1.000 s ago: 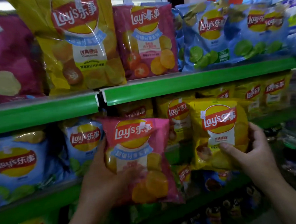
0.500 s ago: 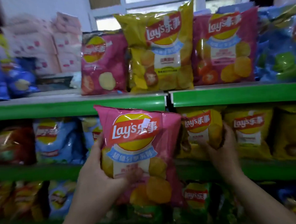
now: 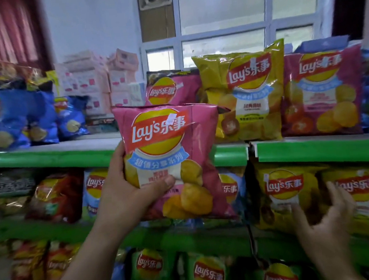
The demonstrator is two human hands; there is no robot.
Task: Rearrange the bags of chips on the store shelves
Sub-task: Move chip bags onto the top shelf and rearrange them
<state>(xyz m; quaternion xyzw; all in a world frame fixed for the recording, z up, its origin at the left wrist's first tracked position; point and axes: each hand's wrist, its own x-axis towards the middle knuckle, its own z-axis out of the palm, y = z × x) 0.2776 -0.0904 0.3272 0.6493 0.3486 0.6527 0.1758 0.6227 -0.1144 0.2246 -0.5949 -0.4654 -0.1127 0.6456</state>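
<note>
At the green shelving, your left hand [image 3: 126,196] grips the pink bag [image 3: 169,145] by its lower left side, thumb pressed across the front panel and fingers curled round behind the edge. The bag is upright with its label facing you, held in the air in front of the lip of the top shelf [image 3: 52,157]. Its upper edge overlaps the foot of a second pink bag [image 3: 172,89] standing on that shelf. Its lower edge hangs before the stock on the middle shelf [image 3: 184,236].

Your right hand [image 3: 331,224] holds nothing. Its fingers are spread and fairly straight, palm toward the yellow bags [image 3: 282,190] on the middle shelf at right. The hand is blurred, so you cannot tell whether the fingertips touch those bags.

On the top shelf, right of the second pink bag, stands a tall yellow bag [image 3: 247,93], then a tomato bag [image 3: 322,94]. Blue bags [image 3: 18,118] sit at the far left of that shelf, with pale boxes [image 3: 86,80] stacked behind them. At the left of the middle shelf is a red bag [image 3: 56,198]. Green bags [image 3: 151,268] stand on the bottom shelf.
</note>
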